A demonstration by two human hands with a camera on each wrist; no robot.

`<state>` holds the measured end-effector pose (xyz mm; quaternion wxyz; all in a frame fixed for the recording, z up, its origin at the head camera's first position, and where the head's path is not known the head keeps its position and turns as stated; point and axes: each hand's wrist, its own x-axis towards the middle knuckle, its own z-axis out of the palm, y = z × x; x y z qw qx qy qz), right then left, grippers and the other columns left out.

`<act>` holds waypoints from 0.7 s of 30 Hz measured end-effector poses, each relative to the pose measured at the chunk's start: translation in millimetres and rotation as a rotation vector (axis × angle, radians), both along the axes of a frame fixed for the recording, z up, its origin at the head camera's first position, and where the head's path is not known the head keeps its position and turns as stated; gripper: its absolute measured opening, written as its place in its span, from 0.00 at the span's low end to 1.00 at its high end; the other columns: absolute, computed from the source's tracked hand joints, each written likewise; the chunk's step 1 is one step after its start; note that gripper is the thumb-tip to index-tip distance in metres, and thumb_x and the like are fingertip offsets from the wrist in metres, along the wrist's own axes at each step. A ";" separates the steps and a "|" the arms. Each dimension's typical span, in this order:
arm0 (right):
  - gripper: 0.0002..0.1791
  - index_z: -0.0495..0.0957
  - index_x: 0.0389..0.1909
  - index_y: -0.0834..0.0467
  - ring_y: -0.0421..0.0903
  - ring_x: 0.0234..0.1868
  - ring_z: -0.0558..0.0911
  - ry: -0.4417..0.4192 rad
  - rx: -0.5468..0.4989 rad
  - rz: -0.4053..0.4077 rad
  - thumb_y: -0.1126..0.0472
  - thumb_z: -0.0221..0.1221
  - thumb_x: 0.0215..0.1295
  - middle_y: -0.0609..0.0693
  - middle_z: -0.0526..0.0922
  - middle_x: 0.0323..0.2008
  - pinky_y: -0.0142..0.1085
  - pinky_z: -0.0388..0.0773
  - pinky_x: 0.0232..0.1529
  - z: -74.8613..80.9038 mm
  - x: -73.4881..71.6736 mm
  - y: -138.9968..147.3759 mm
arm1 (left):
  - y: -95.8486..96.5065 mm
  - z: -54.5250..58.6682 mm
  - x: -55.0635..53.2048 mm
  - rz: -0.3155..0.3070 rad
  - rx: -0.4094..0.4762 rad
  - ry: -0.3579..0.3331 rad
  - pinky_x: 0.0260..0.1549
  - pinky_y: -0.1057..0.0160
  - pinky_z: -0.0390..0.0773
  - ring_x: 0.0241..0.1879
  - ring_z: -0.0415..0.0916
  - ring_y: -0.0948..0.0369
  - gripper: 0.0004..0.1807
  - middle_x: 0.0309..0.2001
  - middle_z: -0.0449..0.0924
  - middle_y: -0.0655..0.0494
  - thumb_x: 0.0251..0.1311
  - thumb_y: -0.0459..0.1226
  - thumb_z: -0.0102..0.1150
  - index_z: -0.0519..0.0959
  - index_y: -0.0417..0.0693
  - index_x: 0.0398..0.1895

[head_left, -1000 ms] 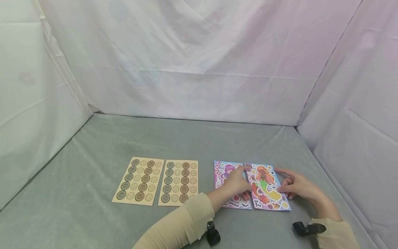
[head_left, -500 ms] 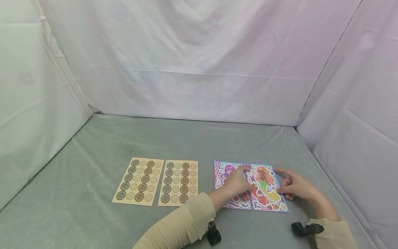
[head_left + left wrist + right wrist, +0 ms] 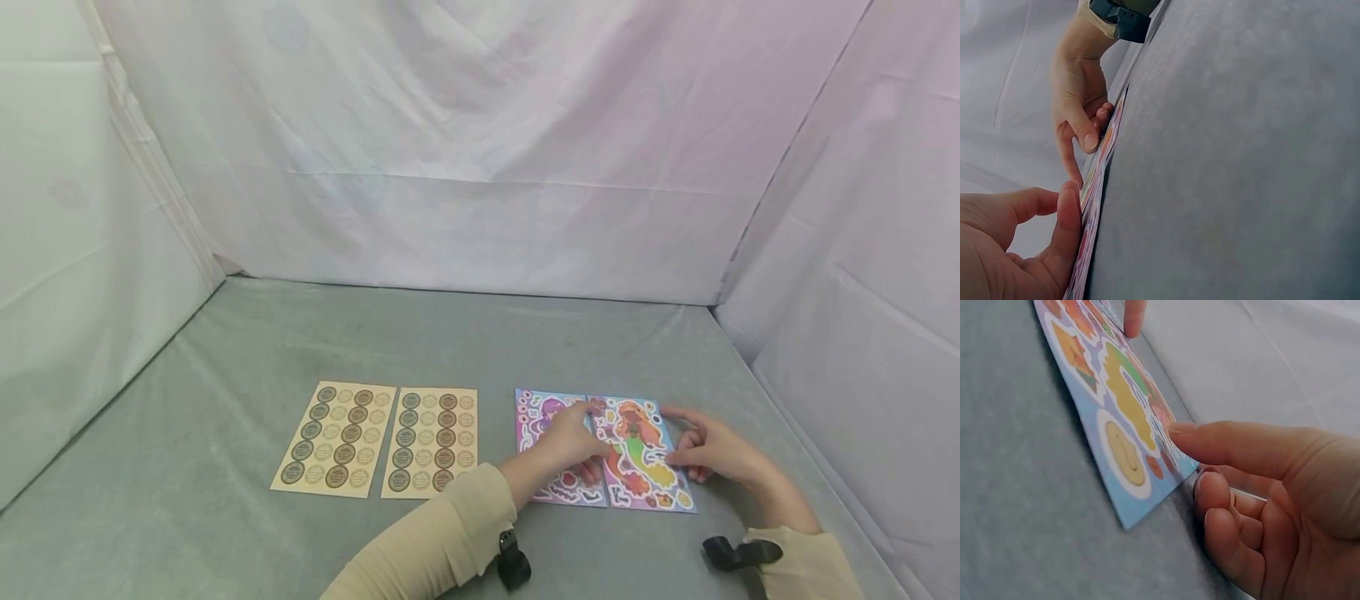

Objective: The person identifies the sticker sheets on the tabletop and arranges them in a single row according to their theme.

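Note:
Two colourful sticker sheets lie side by side on the right. The right-hand sticker sheet (image 3: 636,442) shows an orange-haired mermaid with a yellow-green tail. Its neighbour, a purple-haired sticker sheet (image 3: 528,408), is partly covered by my left hand (image 3: 570,439). Left index finger and thumb touch along the seam, at the mermaid sheet's left edge. On the opposite edge is my right hand (image 3: 723,450), index finger stretched toward the top corner and thumb tip on the margin. Its other fingers curl beside the sheet, as the right wrist view (image 3: 1266,487) shows.
To the left lie two cream sheets of round seal stickers, an outer sheet (image 3: 333,437) and an inner sheet (image 3: 430,437). They rest on a grey cloth-covered table (image 3: 420,333). Pale curtains (image 3: 480,125) enclose the back and sides.
The mermaid sheet has shifted slightly left and toward the person, its lower edge dropping a little. The right hand has moved slightly left with it. The left hand stays nearly still.

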<state>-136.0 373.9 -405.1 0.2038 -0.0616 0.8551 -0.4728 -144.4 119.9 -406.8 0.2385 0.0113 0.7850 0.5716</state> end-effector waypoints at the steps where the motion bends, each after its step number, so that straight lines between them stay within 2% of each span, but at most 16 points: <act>1: 0.45 0.51 0.69 0.71 0.39 0.16 0.72 0.001 0.001 0.001 0.63 0.66 0.58 0.51 0.75 0.22 0.33 0.74 0.17 0.2 0.0 0.1 | -0.7 0.3 -0.3 0.000 0.010 -0.012 0.06 0.64 0.73 0.07 0.71 0.58 0.40 0.16 0.78 0.45 0.48 0.28 0.70 0.66 0.47 0.67; 13: 0.42 0.51 0.69 0.71 0.43 0.19 0.76 -0.032 0.032 0.004 0.61 0.63 0.62 0.54 0.78 0.26 0.36 0.77 0.20 5.6 -0.7 -0.4 | -6.2 2.8 -3.8 -0.052 0.045 -0.062 0.09 0.67 0.73 0.11 0.75 0.57 0.40 0.21 0.80 0.48 0.51 0.31 0.69 0.64 0.51 0.69; 16: 0.40 0.51 0.69 0.71 0.45 0.21 0.77 -0.033 0.041 0.007 0.61 0.61 0.64 0.55 0.78 0.28 0.38 0.78 0.22 7.1 -0.3 -0.3 | -7.1 3.2 -5.8 -0.068 0.057 -0.047 0.08 0.66 0.73 0.11 0.75 0.57 0.39 0.21 0.80 0.49 0.51 0.31 0.69 0.65 0.53 0.68; 21: 0.37 0.54 0.69 0.71 0.47 0.24 0.78 -0.017 0.067 -0.015 0.59 0.59 0.66 0.55 0.78 0.31 0.39 0.79 0.24 9.0 1.9 -1.3 | -9.9 4.7 -9.7 -0.097 0.059 0.015 0.10 0.65 0.74 0.12 0.74 0.57 0.35 0.21 0.81 0.51 0.52 0.32 0.68 0.68 0.53 0.65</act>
